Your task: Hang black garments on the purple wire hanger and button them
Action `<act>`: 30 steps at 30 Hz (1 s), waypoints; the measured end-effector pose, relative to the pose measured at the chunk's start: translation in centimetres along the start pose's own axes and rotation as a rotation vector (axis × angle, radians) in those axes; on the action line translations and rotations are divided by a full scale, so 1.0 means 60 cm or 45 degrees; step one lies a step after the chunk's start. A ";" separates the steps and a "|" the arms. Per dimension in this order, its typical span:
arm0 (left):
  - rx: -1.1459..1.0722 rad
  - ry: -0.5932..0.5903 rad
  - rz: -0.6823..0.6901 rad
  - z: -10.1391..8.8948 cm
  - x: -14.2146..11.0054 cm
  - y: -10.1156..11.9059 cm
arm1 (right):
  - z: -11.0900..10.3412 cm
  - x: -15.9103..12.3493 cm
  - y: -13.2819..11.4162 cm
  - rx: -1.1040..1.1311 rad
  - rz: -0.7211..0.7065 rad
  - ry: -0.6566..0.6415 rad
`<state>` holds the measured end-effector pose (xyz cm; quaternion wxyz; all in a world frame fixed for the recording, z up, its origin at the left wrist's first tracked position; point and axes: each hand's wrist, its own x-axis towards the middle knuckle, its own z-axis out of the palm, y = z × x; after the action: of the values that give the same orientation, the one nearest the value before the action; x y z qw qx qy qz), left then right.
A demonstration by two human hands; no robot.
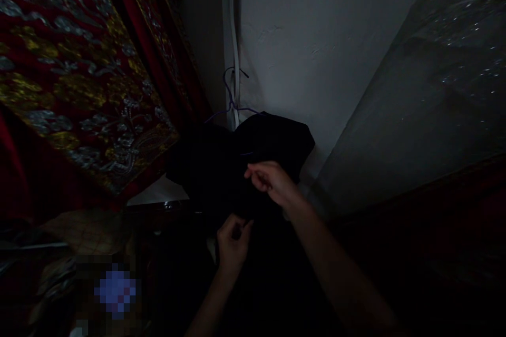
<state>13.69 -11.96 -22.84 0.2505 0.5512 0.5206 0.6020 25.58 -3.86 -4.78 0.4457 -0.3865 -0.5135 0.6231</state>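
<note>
A black garment [272,134] hangs on a thin purple wire hanger [233,107] against the wall. My right hand [271,181] is in front of its upper part, with the thumb and fingers pinched together on the dark cloth. Lower and to the left, my left hand [233,239] has its fingers curled towards the thumb, also at the cloth. Darkness hides the folds and edges between the two hands. A short purple strip, which looks like part of the hanger, shows just above my right fingertips.
Red cloth with gold and silver embroidery [79,89] hangs at the left. A pale pipe [231,21] runs down the grey wall [316,37]. Shiny clear plastic sheeting [435,95] covers the right side. A blurred blue patch [114,292] is at lower left.
</note>
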 end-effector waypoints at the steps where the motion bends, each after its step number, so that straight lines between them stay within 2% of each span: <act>1: 0.037 -0.042 0.026 0.004 -0.002 -0.013 | 0.001 0.018 -0.027 0.025 -0.039 0.023; 4: 0.134 -0.141 0.108 0.011 0.002 -0.038 | 0.015 0.055 -0.087 0.093 -0.134 0.078; 7: 0.153 -0.249 0.134 0.000 0.039 -0.014 | 0.032 0.057 -0.100 0.100 -0.254 0.131; 9: 0.107 -0.267 0.177 -0.019 0.084 0.032 | 0.038 0.045 -0.089 0.075 -0.331 0.154; 10: 0.072 -0.194 0.233 -0.031 0.112 0.061 | 0.040 0.038 -0.082 0.054 -0.356 0.157; 13: 0.081 0.046 0.542 -0.063 0.200 0.155 | 0.038 0.022 -0.069 -0.031 -0.407 0.123; 14: 0.114 0.059 0.635 -0.070 0.226 0.183 | 0.037 0.020 -0.068 -0.060 -0.427 0.101; 16: 0.242 -0.017 0.803 -0.079 0.266 0.225 | 0.034 0.019 -0.068 -0.103 -0.471 0.069; 18: 0.354 -0.035 0.904 -0.080 0.286 0.249 | 0.034 0.024 -0.066 -0.090 -0.488 0.054; 21: 0.455 0.048 0.945 -0.076 0.285 0.258 | 0.040 0.034 -0.048 0.061 -0.441 0.032; 26: 0.641 0.147 0.926 -0.081 0.271 0.242 | 0.061 0.038 -0.014 0.161 -0.449 0.094; 30: 0.564 0.060 0.886 -0.085 0.274 0.236 | 0.071 0.024 -0.021 0.033 -0.542 0.142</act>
<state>8.44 -4.09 -2.66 -0.1047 0.7210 0.4257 0.5366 21.35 -3.64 -2.82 0.5999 -0.2977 -0.5499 0.4991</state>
